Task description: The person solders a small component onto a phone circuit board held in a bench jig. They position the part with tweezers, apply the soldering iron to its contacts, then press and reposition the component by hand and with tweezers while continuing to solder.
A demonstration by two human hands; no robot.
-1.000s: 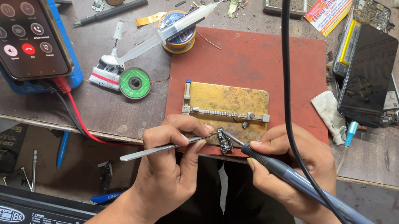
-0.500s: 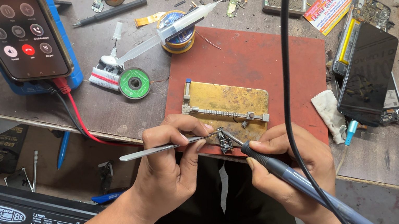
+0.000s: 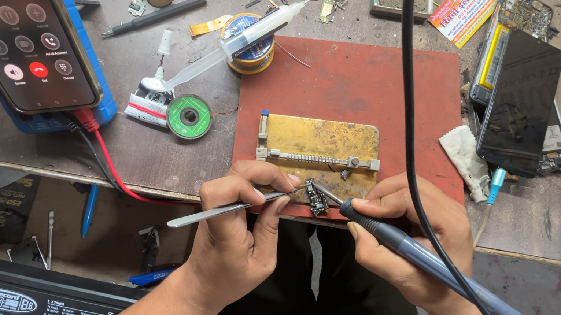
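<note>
My left hand (image 3: 240, 229) grips metal tweezers (image 3: 228, 209), whose tips pinch a small dark circuit part (image 3: 316, 198) at the front edge of the red mat (image 3: 350, 86). My right hand (image 3: 409, 240) holds a blue-grey soldering iron (image 3: 455, 280), its tip touching that part from the right. The iron's black cable (image 3: 411, 125) runs up across the mat. Just behind the part lies a brass-coloured board holder (image 3: 319, 148).
A lit phone (image 3: 16, 14) leans on a blue device at the left with red and black leads. A syringe (image 3: 238, 44), solder spool (image 3: 251, 53), green wick reel (image 3: 189, 116) and dark phone (image 3: 522, 101) lie on the bench. Table edge runs beneath my hands.
</note>
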